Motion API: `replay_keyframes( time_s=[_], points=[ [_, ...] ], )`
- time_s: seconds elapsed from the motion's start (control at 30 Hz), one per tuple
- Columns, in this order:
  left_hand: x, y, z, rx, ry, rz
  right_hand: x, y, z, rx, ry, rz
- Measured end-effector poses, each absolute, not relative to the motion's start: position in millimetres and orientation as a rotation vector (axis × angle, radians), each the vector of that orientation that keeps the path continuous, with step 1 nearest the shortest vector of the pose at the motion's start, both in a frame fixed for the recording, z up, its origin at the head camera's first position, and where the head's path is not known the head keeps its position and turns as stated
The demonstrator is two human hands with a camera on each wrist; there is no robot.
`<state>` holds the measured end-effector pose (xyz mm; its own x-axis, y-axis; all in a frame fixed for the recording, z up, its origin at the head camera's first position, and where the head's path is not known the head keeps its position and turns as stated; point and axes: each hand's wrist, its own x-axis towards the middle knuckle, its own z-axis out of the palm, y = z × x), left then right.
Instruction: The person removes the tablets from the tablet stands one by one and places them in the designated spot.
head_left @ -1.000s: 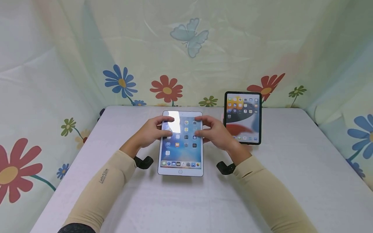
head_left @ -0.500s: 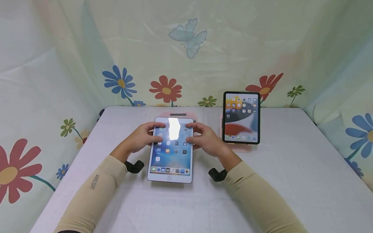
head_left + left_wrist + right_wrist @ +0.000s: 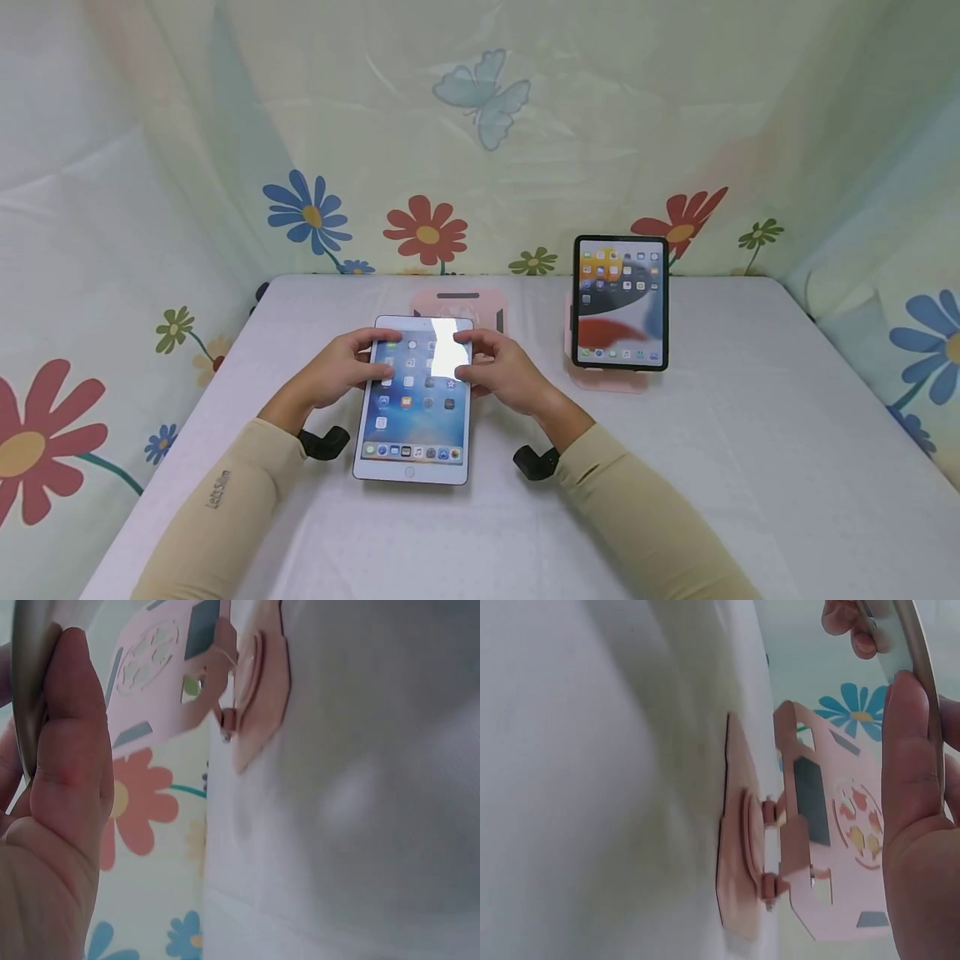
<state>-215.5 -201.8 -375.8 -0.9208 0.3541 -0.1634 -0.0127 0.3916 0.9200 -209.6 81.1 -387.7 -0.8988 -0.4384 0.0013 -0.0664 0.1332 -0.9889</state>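
Note:
A white-framed tablet (image 3: 416,417), its screen lit with app icons, is held above the table by both hands. My left hand (image 3: 333,371) grips its left edge near the top, with thumb and a finger on the front and other fingers behind. At the right edge my right hand (image 3: 504,375) pinches it the same way. Behind the tablet stands a pink tablet stand (image 3: 459,300), partly hidden in the head view. Both wrist views show its tilted plate (image 3: 851,825) and flat base (image 3: 739,840), apart from the tablet.
A black-framed tablet (image 3: 621,304) leans on a second pink stand (image 3: 611,381) at the back right. White cloth covers the table (image 3: 712,467). A flowered curtain (image 3: 570,125) hangs behind and at both sides.
Both hands have drawn the white tablet toward me and to the left. The pink stand behind it, hidden a second ago, now shows above its top edge. The black-framed tablet stays on its stand.

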Motion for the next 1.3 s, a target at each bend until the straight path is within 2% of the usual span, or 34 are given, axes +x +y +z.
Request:
replay_keyframes(
  time_s=[0.77,1.3],
  points=[
    [-199,-244,-384,0.256,2.345,1.526,-201,39,-400,-0.485,2.003,-1.896],
    [-201,-268,-393,0.175,2.377,1.488,-205,11,-411,-0.432,1.98,-1.904]
  ],
)
